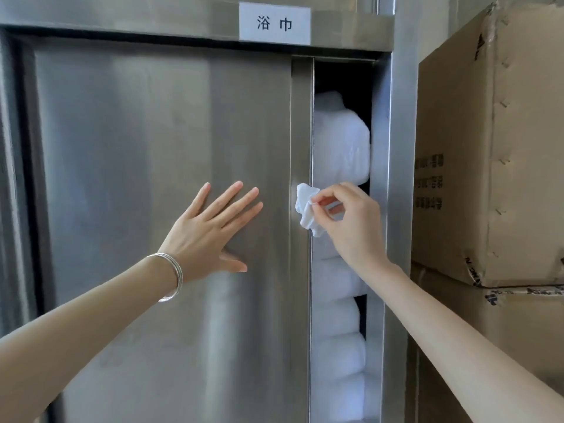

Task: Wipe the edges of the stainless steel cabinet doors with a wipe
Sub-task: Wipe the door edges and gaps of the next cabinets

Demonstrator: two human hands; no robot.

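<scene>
Head: two hands [210, 230] [351, 224], one wipe [306, 209].

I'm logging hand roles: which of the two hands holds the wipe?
The right hand pinches the crumpled white wipe at the edge of the cabinet door; the left hand, silver bangles on its wrist, lies flat and empty on that door.

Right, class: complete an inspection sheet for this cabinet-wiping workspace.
Surface: brushed stainless steel cabinet door, slid partly open.
Job's things: crumpled white wipe against the door's right edge.
Clutter: white folded towels stacked inside the gap.
Hands: left hand flat on the door, fingers straight; right hand pinches the wipe.
Cables: nothing seen.
Surroundings: brown cardboard boxes right of the cabinet; white paper label above.
</scene>
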